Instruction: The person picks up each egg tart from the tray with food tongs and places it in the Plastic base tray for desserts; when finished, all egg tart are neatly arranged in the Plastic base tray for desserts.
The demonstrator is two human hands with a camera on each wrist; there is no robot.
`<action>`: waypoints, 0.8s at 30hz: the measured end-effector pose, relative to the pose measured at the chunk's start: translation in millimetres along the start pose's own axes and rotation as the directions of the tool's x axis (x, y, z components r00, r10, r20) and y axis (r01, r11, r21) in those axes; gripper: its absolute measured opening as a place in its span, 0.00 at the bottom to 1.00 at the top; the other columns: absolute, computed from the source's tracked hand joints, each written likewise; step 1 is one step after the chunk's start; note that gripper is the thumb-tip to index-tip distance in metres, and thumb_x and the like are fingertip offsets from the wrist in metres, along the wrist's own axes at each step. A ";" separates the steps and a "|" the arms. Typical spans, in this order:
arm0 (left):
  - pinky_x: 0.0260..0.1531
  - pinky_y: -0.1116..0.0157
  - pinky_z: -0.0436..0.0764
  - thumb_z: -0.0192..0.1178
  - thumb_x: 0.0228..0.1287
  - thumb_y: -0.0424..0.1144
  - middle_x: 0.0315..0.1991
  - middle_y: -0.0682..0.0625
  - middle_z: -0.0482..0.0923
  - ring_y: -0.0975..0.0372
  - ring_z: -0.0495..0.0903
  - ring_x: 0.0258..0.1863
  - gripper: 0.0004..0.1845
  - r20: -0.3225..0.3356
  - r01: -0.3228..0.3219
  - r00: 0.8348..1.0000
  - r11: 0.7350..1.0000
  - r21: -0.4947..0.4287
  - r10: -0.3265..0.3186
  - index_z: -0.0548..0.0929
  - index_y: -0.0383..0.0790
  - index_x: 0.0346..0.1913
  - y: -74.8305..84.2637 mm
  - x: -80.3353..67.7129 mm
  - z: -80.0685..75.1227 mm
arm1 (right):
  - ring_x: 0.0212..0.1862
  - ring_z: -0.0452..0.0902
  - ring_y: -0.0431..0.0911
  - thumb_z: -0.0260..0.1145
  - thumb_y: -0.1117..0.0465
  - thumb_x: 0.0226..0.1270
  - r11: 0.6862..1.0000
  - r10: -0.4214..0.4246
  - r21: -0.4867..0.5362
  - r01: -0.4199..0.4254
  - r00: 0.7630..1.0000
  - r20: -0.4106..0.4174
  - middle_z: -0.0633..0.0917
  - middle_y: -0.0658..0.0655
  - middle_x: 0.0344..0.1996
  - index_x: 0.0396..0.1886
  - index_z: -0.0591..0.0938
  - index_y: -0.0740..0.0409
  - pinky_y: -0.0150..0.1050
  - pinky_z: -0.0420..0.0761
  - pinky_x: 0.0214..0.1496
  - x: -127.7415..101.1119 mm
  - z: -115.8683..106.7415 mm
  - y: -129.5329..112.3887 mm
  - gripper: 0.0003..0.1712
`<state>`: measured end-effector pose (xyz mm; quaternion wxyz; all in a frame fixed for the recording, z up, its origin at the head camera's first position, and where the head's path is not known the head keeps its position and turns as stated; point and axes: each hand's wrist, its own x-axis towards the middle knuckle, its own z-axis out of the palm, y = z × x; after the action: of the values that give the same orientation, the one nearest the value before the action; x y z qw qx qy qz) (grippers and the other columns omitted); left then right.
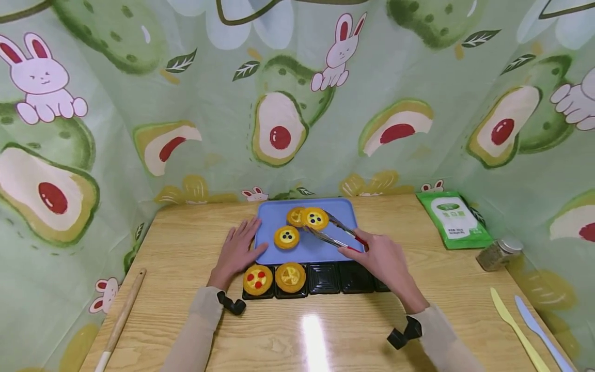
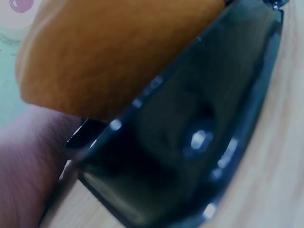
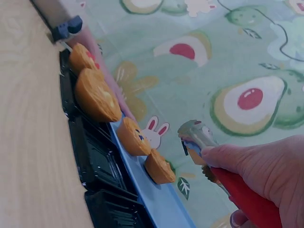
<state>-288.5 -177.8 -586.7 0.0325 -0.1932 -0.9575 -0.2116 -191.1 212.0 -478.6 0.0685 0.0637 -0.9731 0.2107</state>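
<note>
My right hand [image 1: 383,258] grips metal tongs [image 1: 331,239] by their red handles. The tong arms stand on either side of a blueberry-topped toy egg tart [image 1: 315,219], over the blue tray [image 1: 325,253]. Another blueberry tart [image 1: 286,237] and a tart with yellow topping [image 1: 295,216] sit on the tray; the tart at the tongs partly covers the yellow one. My left hand [image 1: 236,250] rests by the tray's left edge, fingers extended. In the left wrist view, a tart's side [image 2: 118,57] and a black container [image 2: 180,142] fill the foreground.
Along the tray's front runs a row of black square containers [image 1: 323,278]. A red-topped tart [image 1: 257,279] and a yellow-topped tart [image 1: 290,277] occupy the left two. At right are a green packet [image 1: 454,219], a jar [image 1: 499,253] and two plastic knives [image 1: 516,325]; a long wooden-handled tool [image 1: 123,318] lies left.
</note>
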 end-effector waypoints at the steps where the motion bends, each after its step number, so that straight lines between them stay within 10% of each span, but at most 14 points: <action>1: 0.79 0.41 0.43 0.49 0.75 0.69 0.85 0.52 0.49 0.48 0.47 0.84 0.46 0.000 -0.002 1.000 1.000 -0.003 0.002 0.52 0.51 0.86 -0.1 0.2 -0.3 | 0.19 0.62 0.43 0.74 0.31 0.60 1.000 -0.003 0.005 0.003 1.000 0.001 0.68 0.47 0.17 0.62 0.86 0.55 0.36 0.57 0.20 -4.2 -1.6 0.0 0.40; 24: 0.79 0.40 0.44 0.49 0.74 0.69 0.85 0.51 0.50 0.47 0.47 0.84 0.46 -0.004 -0.001 1.000 1.000 -0.001 0.001 0.52 0.51 0.86 0.2 1.2 1.3 | 0.19 0.61 0.39 0.73 0.28 0.57 0.996 0.071 -0.063 -0.064 0.991 0.116 0.69 0.43 0.17 0.60 0.87 0.44 0.37 0.59 0.20 -93.9 -13.9 2.4 0.38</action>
<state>-289.5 -176.7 -587.7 0.0343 -0.1933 -0.9572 -0.2125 -97.8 228.9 -482.1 0.0054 0.0412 -0.9828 0.1800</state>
